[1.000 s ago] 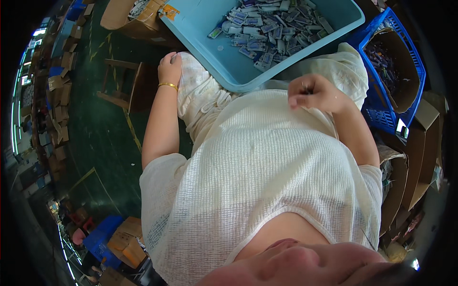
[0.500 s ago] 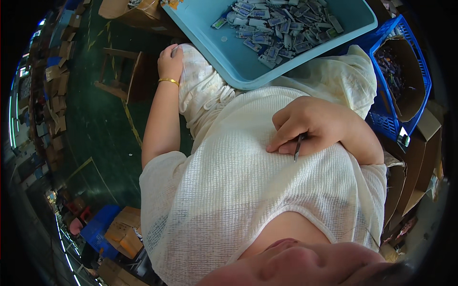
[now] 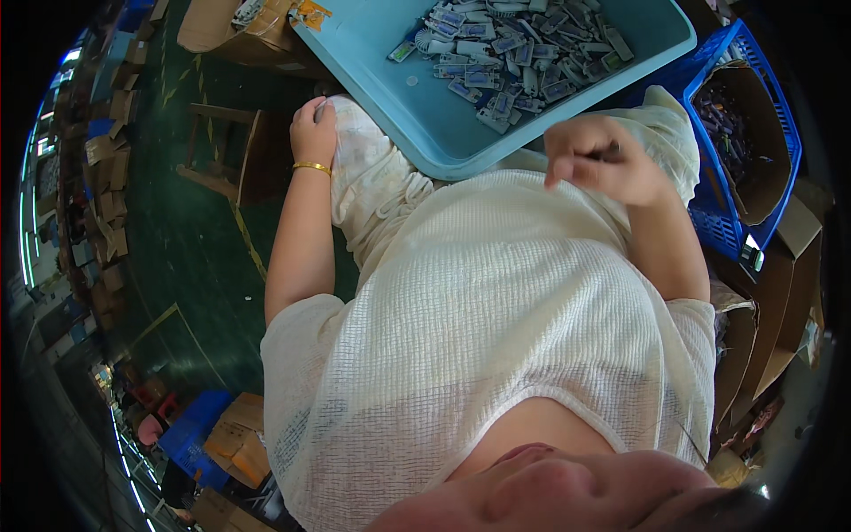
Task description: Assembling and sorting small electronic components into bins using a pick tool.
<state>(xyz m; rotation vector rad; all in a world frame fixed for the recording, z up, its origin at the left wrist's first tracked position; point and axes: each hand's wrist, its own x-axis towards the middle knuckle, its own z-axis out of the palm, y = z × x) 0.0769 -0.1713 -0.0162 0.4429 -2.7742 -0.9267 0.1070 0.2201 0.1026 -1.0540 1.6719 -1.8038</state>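
Observation:
My left hand, with a gold bracelet at the wrist, rests on my left knee. Its fingers are curled, and a small grey piece shows at them, too little to name. Raised over my lap near the tub's front rim is my right hand, somewhat blurred. It is closed round a dark slim tool, mostly hidden in the fingers. In front of me stands a light-blue plastic tub, holding a heap of small white and grey-blue plastic parts.
At right, a blue plastic crate with a cardboard lining contains dark small parts. Open cardboard boxes stand below it. Another carton is left of the tub, beside a wooden stool on the green floor.
My right hand has moved from my chest forward and up toward the tub, still gripping the dark tool, whose pointed tip no longer shows clearly. My left hand stays on the knee.

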